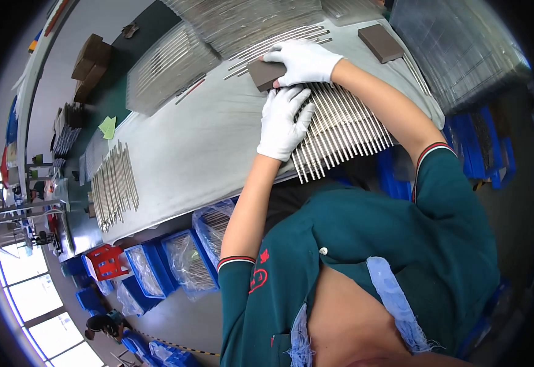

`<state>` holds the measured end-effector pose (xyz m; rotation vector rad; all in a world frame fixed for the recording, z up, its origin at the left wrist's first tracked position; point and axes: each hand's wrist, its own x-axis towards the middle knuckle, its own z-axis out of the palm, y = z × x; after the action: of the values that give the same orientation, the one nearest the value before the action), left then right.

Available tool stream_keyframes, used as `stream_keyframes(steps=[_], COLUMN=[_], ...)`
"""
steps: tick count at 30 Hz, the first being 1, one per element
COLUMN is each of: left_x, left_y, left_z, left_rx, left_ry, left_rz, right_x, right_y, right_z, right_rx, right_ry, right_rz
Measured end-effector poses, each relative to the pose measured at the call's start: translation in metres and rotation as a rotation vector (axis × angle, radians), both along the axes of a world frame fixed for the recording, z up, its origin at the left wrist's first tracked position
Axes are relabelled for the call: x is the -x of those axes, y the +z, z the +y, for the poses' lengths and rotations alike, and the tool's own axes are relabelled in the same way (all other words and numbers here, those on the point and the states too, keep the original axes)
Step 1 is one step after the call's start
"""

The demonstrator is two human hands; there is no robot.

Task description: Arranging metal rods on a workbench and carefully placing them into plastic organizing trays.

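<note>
In a white glove, my right hand [303,61] grips a brown rectangular block [263,76] at the far end of a row of metal rods [346,127]. The thin silvery rods lie side by side, their near ends sticking out past the table's edge. My left hand [284,122], also gloved in white, rests at the left side of this row with its fingers stretched out, its fingertips close to the block. Under my right hand and forearm, part of the row is hidden. Further back, more rods [297,40] lie loosely on the table.
A second brown block [380,43] lies at the back right of the cloth-covered table [199,147]. Another batch of rods [114,186] sits at the left end. Clear plastic trays [169,67] stand at the back. Blue bins [188,263] and a red crate [108,262] are below.
</note>
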<state>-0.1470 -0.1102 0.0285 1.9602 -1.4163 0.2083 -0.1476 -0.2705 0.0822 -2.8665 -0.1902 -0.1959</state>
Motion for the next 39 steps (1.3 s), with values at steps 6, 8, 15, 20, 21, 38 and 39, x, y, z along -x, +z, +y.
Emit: stream_keyframes(steps=[6,8,15,20,21,38,39], left_x=[0.053,0.065,0.07,0.065,0.065,0.045,0.045], left_y=[0.03,0.038,0.023,0.023,0.025,0.04,0.042], left_z=[0.04,0.044,0.04,0.037,0.034,0.13,0.137], left_rx=[-0.333,-0.385,-0.361,-0.358,-0.356,-0.515,-0.526], left_ry=[-0.117,-0.143,-0.065,-0.14,-0.137,0.204,0.227], left_rz=[-0.044,-0.051,-0.121,-0.075,-0.073,-0.046,-0.042], right_x=[0.05,0.071,0.112,0.129,0.133,0.072,0.069], right_y=[0.013,0.011,-0.012,-0.023,-0.024,-0.03,-0.034], right_z=[-0.079,-0.094,-0.059,-0.051,-0.045,0.073,0.08], right_rx=[0.213,0.374,0.153,0.138,0.158,-0.031,-0.081], right_ry=[-0.261,-0.328,0.012,0.207,0.27,0.608,0.612], right_rz=[-0.341,-0.433,-0.14,-0.016,0.031,-0.001,-0.011])
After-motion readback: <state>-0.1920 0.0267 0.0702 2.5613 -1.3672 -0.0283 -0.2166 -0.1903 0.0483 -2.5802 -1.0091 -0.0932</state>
